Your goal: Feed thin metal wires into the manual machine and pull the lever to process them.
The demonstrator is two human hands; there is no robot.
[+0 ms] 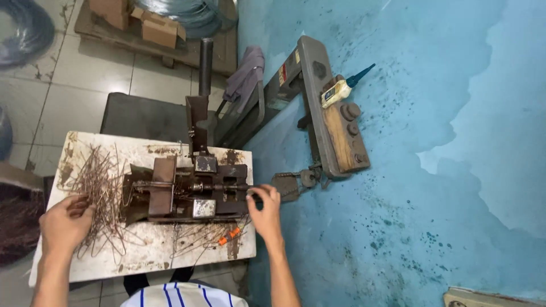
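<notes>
- The left hand (65, 222) is resting at the lower left of the frame on a loose heap of thin rusty wire pieces (102, 187), with its fingers curled together over a few of them; whether any piece is actually being pinched I cannot tell
- The wire pieces are lying scattered across the left part of the white worn tabletop (153, 256), most of them pointing roughly up and down the frame, some crossing at angles
- The right hand (264, 213) is sitting at the lower centre, its fingertips closing on the right end of the rusty bending jig (187, 190), where a rod or small handle is sticking out towards the right
- The jig is lying with its long axis running left to right across the middle of the tabletop, directly between the two hands; its left end is touching the wire heap, so the left hand is nearer the wire and the right hand nearer the handle
- A dark upright lever (205, 68) is rising from the back of the jig towards the upper centre
- A small orange-handled tool (229, 236) is lying just below the jig, near the right wrist
- A grey bench with a glue bottle (338, 88) is standing well apart at the upper right, against the blue wall (455, 142)
</notes>
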